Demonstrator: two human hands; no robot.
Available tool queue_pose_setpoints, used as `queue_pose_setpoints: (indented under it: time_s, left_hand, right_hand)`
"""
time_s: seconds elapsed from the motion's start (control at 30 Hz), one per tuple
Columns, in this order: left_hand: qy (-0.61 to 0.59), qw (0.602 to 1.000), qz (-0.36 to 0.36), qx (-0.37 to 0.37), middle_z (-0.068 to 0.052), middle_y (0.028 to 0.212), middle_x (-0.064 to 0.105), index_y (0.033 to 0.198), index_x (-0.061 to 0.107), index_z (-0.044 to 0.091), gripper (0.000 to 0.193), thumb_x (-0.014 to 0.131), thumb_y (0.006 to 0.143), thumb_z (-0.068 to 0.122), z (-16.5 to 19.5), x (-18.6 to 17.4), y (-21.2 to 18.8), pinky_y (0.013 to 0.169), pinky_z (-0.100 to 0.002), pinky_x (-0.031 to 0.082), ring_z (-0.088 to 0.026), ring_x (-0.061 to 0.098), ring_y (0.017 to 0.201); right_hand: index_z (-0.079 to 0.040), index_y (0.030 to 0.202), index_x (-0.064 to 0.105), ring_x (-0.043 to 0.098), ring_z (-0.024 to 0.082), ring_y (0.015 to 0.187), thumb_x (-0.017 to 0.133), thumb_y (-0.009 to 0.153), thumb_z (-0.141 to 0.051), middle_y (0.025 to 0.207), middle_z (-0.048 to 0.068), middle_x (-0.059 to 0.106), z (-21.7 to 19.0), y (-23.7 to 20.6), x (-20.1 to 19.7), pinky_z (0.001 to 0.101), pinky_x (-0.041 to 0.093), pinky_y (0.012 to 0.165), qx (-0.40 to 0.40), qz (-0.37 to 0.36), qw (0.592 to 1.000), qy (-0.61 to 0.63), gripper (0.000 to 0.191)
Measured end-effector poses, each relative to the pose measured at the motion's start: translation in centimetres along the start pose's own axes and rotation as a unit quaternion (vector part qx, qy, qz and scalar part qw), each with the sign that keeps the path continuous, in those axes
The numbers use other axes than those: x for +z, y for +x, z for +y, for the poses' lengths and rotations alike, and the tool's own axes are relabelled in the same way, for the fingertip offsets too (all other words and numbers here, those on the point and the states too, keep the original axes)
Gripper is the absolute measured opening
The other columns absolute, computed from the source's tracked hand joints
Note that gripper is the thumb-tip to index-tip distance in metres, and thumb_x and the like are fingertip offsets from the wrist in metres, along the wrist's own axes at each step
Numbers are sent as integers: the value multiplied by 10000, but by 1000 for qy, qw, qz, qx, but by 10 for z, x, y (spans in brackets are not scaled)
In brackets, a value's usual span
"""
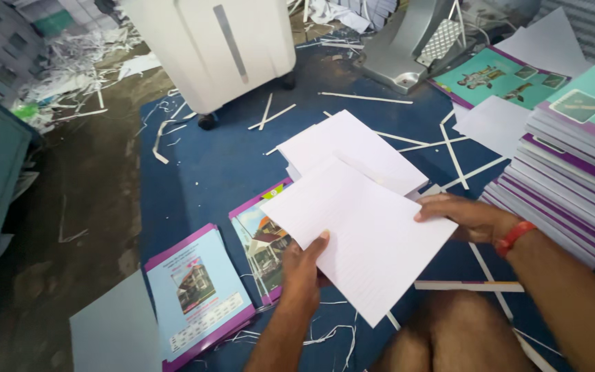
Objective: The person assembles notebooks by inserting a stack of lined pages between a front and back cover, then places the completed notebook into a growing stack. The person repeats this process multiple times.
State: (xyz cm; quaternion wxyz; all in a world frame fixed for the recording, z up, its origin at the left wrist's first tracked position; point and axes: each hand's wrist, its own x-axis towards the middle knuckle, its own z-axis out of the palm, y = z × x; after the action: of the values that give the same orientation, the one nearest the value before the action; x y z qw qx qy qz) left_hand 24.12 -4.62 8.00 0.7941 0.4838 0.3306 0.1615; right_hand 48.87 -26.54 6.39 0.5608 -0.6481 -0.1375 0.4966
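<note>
My left hand (pixel 304 265) grips the near left edge of a bundle of white ruled sheets (pixel 363 234), thumb on top. My right hand (pixel 464 215), with a red band at the wrist, holds the same bundle at its right edge. The bundle hangs tilted above the blue mat, over a purple-edged booklet cover with a house picture (pixel 262 238). Behind it lies another stack of white sheets (pixel 346 148).
A second purple-edged cover (pixel 197 293) lies at the near left beside a grey sheet (pixel 115 331). A tall pile of teal and purple booklets (pixel 573 179) stands at the right. A white wheeled appliance (pixel 211 48) is at the back. Paper strips litter the blue mat (pixel 201 172).
</note>
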Motion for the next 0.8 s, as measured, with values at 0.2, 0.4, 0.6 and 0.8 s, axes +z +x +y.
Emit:
queue_pose_setpoints:
  time_s: [0.2, 0.4, 0.6, 0.8]
  left_hand:
    - [81, 997, 8, 2, -235, 1022, 749, 1264, 568, -86, 557, 715, 834, 236, 15, -37, -42, 738, -463, 639, -323, 766, 854]
    - [-35, 999, -12, 12, -199, 1130, 731, 1332, 552, -81, 579, 727, 853, 193, -11, -96, -75, 776, -460, 640, -307, 752, 955]
    - [-220, 972, -76, 16, -121, 1311, 663, 1439, 467, 56, 654, 701, 829, 86, -54, -151, -85, 987, -502, 532, -280, 647, 1199]
    - [-315, 938, -101, 102, -193, 1349, 638, 1411, 478, -55, 629, 733, 851, 74, -63, -194, -69, 1081, -505, 470, -324, 609, 1252]
  right_hand:
    - [72, 1376, 570, 705, 259, 1066, 720, 846, -273, 1231, 224, 705, -2, -13, 55, 368, 580, 895, 6, -77, 996, 35, 650]
    - [-13, 1433, 499, 697, 208, 1131, 740, 852, -258, 1272, 156, 697, -36, -57, 151, 359, 562, 939, -190, -61, 945, -260, 675]
    - [-109, 1383, 579, 744, 288, 882, 711, 852, -324, 986, 198, 773, -83, -127, 233, 374, 582, 819, -227, -33, 842, -488, 588]
    - [-256, 1425, 540, 718, 365, 836, 671, 886, -378, 936, 177, 749, -102, -157, 261, 472, 538, 770, -224, -118, 732, -633, 568]
